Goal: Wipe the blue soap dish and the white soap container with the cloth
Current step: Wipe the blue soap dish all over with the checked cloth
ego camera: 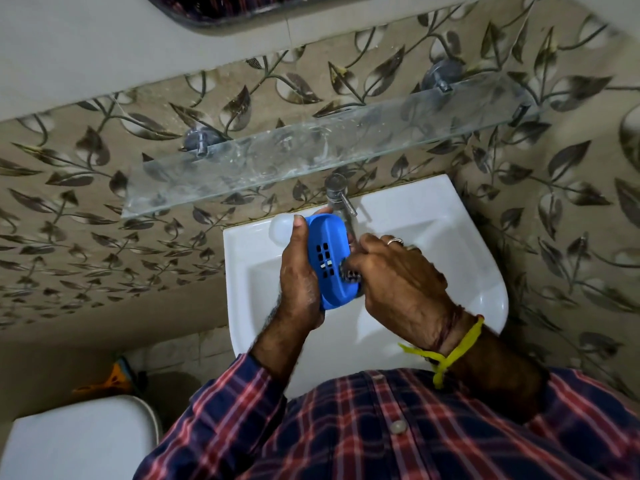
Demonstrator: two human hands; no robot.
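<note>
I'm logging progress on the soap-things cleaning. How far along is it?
Nothing looks finished yet. In hand: the left hand holds the blue dish tilted over the sink, while the right hand presses a dark cloth against its slotted face. Left: the white container, sitting on the sink rim behind the left hand, apparently untouched.

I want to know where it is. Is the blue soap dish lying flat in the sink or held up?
Held up, tilted on edge: the left hand grips the blue plastic soap dish above the white sink.
</note>
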